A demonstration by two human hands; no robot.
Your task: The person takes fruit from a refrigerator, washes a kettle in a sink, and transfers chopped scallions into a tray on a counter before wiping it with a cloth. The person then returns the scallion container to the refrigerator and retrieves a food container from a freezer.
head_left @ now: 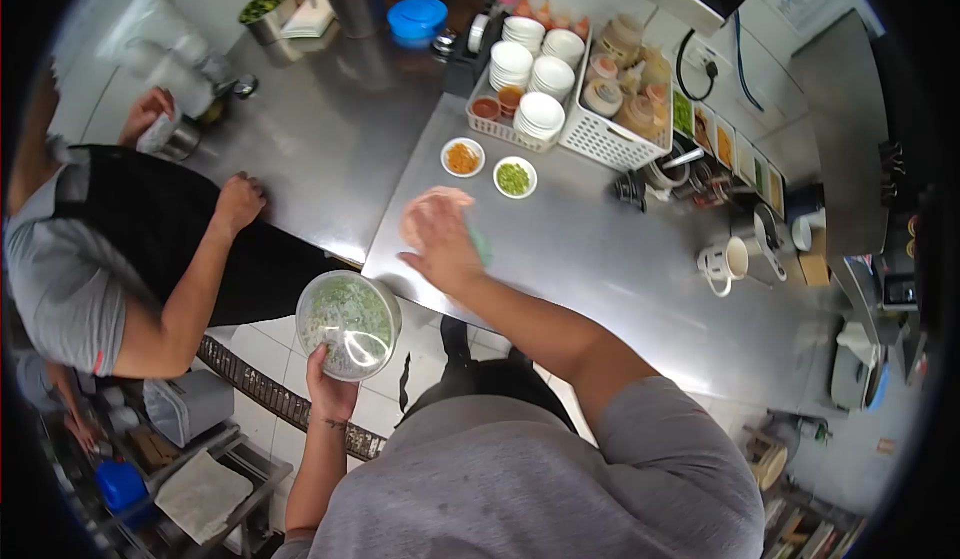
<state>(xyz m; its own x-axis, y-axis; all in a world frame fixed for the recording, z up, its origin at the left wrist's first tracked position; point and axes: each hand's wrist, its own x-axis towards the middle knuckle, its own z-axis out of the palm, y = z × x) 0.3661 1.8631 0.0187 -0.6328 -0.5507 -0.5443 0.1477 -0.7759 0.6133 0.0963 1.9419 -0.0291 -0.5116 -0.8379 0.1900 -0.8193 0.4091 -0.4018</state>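
Note:
My left hand (333, 393) grips a round clear plastic container (348, 325) from below, in front of the counter's edge. Green bits show through its cloudy, shiny wall. Over the steel counter (560, 249), my right hand (445, 249) presses down on a cloth (436, 199) that looks pinkish, with a pale green part beside the wrist. Motion blurs the fingers and the cloth a little. Just beyond that hand stand two small white bowls: a bowl of orange bits (462, 158) and a bowl of chopped greens (515, 177).
Behind the bowls, one basket (515, 137) carries stacked white bowls and red sauces; another basket (612, 144) holds jars and bottles. A white mug (722, 265) is at right. At left, a co-worker in a black apron (150, 209) rests a hand on the adjoining counter. A blue lid (417, 19) lies farther back.

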